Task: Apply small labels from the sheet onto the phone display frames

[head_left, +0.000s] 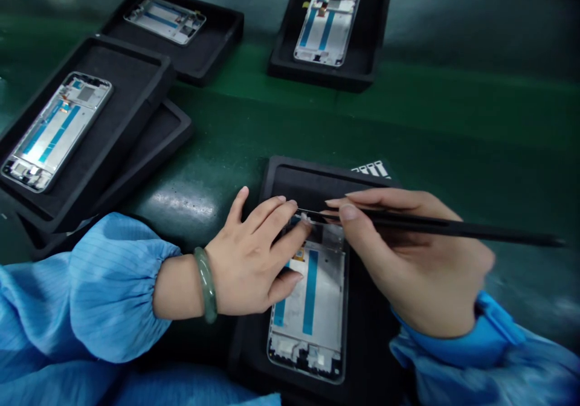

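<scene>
A silver phone mid-frame with blue strips lies in a black foam tray in front of me. My left hand, a green bangle at its wrist, rests over the frame's upper left side with fingers spread. Its index fingertip presses near the frame's top edge. My right hand grips black tweezers between thumb and fingers. The tweezers point left, and their tips reach the top of the frame beside my left fingertips. Whether the tips pinch anything is too small to tell.
Stacked black trays stand at the left, the upper one holding a phone mid-frame. Behind them, another tray carries a second mid-frame. At the back, a third mid-frame lies in its tray. A white-patterned sheet pokes out behind my tray.
</scene>
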A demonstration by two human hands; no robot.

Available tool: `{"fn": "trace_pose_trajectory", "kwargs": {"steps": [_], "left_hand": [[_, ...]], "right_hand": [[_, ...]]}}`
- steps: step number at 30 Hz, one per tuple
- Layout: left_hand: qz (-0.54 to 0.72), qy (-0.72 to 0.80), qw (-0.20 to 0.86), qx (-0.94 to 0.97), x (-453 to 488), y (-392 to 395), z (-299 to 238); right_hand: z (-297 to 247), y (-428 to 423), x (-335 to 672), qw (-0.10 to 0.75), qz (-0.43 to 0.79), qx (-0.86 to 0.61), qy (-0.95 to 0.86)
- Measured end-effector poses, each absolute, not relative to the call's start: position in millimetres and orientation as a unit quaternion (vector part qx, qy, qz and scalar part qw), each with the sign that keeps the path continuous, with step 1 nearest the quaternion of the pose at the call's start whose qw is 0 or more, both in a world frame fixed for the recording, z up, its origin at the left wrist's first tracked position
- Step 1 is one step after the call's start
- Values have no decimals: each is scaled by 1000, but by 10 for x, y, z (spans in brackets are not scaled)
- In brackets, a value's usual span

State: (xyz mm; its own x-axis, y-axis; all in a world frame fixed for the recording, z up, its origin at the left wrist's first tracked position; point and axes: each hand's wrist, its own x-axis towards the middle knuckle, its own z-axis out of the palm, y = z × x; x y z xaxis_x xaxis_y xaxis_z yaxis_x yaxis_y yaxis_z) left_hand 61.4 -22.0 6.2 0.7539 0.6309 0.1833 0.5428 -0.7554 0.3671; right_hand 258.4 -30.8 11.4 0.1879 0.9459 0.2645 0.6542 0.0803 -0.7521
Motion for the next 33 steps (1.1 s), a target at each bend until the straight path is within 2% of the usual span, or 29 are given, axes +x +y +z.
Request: {"fn": "trace_pose_trajectory", "kwargs": {"steps": [24, 30, 33], "left_hand": [[157, 312, 151, 925, 605, -210, 59], [153, 313, 155, 924, 599, -212, 53], [150, 315, 154, 924, 603, -217, 56]], "right_hand": [[280, -197, 2522, 338, 176, -621, -685], [174, -296, 2579, 407, 207, -651, -606], [146, -318, 2611, 419, 183, -654, -603]]}}
